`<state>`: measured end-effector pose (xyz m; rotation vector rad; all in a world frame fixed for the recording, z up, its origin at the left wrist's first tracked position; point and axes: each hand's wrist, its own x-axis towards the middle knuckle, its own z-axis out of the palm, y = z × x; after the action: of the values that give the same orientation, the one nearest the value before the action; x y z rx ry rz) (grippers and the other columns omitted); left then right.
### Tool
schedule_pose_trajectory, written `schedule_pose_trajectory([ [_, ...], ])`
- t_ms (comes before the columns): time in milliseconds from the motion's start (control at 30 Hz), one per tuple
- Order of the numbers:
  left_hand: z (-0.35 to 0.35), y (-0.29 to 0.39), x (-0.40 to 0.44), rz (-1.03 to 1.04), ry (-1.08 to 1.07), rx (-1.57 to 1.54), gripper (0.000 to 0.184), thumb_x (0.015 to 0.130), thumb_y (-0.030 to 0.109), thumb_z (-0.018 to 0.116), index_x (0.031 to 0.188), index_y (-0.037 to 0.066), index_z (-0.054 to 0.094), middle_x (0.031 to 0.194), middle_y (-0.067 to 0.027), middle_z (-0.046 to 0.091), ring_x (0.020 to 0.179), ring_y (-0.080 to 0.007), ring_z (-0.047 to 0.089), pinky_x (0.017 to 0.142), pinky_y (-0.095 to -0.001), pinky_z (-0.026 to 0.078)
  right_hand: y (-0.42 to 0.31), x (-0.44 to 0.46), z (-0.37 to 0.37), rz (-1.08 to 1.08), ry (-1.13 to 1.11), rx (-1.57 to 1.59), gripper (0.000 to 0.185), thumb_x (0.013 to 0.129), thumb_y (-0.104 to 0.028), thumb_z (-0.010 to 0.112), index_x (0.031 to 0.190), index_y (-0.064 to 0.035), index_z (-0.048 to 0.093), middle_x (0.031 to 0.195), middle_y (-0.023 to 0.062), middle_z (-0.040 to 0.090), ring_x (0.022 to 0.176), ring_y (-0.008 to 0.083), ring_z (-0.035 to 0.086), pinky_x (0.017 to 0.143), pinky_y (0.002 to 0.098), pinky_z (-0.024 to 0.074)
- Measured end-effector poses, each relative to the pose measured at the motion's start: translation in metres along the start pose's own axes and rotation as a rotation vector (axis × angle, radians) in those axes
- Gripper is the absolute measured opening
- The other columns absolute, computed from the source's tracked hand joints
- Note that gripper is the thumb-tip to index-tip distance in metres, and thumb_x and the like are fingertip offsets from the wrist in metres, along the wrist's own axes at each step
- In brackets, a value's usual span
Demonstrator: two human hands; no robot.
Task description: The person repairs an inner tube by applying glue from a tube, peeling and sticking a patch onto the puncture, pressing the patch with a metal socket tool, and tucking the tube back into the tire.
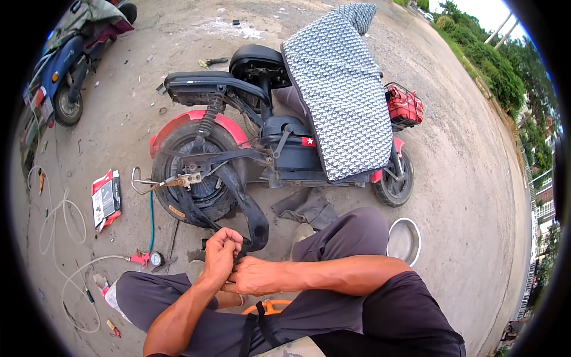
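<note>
The two hands meet low in the view, just beside the lower end of a black tube (257,223) that hangs from the rear wheel (199,172) of a red and black scooter (291,149). The left hand (221,253) is closed, its fingers curled inward; the right hand (253,276) is closed too, its fingertips against the left. Whatever they pinch is mostly hidden, with only something dark showing between them.

The scooter stands side-on across the ground (464,202), a patterned cover (342,101) draped over its front and a red bag (405,108) in the basket beyond. Grey cloth (306,208) lies under the scooter's middle, near the person's shoes. A round metal pan (404,241) sits beside the right knee (363,232). Left of the hands lies a pink-handled gauge (156,259), joined to a pale hose (80,273) and a green one (151,220). Near the rear wheel is a red and white packet (106,200). A blue scooter (62,65) stands at the upper left.
</note>
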<state>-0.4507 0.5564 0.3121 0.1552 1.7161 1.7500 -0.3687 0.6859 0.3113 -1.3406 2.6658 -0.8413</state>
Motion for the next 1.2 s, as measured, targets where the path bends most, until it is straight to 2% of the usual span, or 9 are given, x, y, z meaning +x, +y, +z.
schedule_pose_trajectory([
  [433,0.001,0.005,-0.003,0.002,0.005,-0.007,0.019,0.095,-0.002,0.046,0.096,0.003,0.064,0.08,0.0004,0.062,0.069,-0.0051,0.052,0.063,-0.0221,0.044,0.0,0.0,0.0,0.007,-0.001,-0.013,0.033,0.082,-0.016,0.071,0.113,-0.0068,0.068,0.091,0.0079,0.072,0.089,0.0268,0.074,0.073,0.0436,0.0521],
  [667,0.006,0.011,-0.005,-0.002,0.048,-0.106,0.015,0.104,0.01,0.052,0.096,0.004,0.063,0.081,0.0011,0.06,0.069,-0.0052,0.049,0.062,-0.0225,0.042,0.0,0.0,0.0,0.0,0.02,0.018,0.033,0.081,-0.017,0.072,0.111,-0.0059,0.068,0.095,0.0091,0.071,0.092,0.0275,0.072,0.074,0.0436,0.0523],
  [833,0.001,0.006,-0.003,0.011,0.007,-0.068,0.017,0.107,0.018,0.055,0.099,0.004,0.062,0.08,0.0009,0.059,0.067,-0.0055,0.047,0.06,-0.0231,0.041,0.001,0.0,0.001,-0.009,0.013,0.011,0.051,0.072,-0.023,0.081,0.118,-0.0048,0.068,0.096,0.0095,0.072,0.092,0.0279,0.073,0.074,0.0435,0.053],
  [967,0.003,0.005,-0.003,0.036,0.021,-0.048,0.016,0.107,0.015,0.053,0.098,0.004,0.062,0.079,0.0009,0.058,0.066,-0.0059,0.047,0.06,-0.0234,0.041,0.0,0.0,-0.001,-0.023,0.04,0.009,0.068,0.064,-0.028,0.087,0.124,-0.0037,0.067,0.097,0.0098,0.072,0.093,0.0284,0.073,0.075,0.0438,0.0544],
  [1033,0.006,0.007,-0.005,0.057,0.034,-0.062,0.017,0.107,0.013,0.052,0.096,0.004,0.063,0.078,0.001,0.058,0.067,-0.0061,0.048,0.06,-0.0237,0.042,-0.001,0.0,-0.002,-0.017,0.039,0.011,0.07,0.064,-0.028,0.087,0.125,-0.0037,0.067,0.097,0.0101,0.072,0.093,0.0287,0.073,0.075,0.0441,0.0549],
  [1200,0.002,0.007,-0.006,0.046,0.034,-0.021,0.018,0.098,0.0,0.045,0.091,0.006,0.061,0.081,0.0005,0.059,0.07,-0.0076,0.051,0.064,-0.0247,0.044,-0.001,0.001,-0.001,-0.018,0.027,0.008,0.067,0.066,-0.027,0.086,0.126,-0.0039,0.066,0.097,0.0101,0.071,0.094,0.0285,0.072,0.076,0.0436,0.0549],
])
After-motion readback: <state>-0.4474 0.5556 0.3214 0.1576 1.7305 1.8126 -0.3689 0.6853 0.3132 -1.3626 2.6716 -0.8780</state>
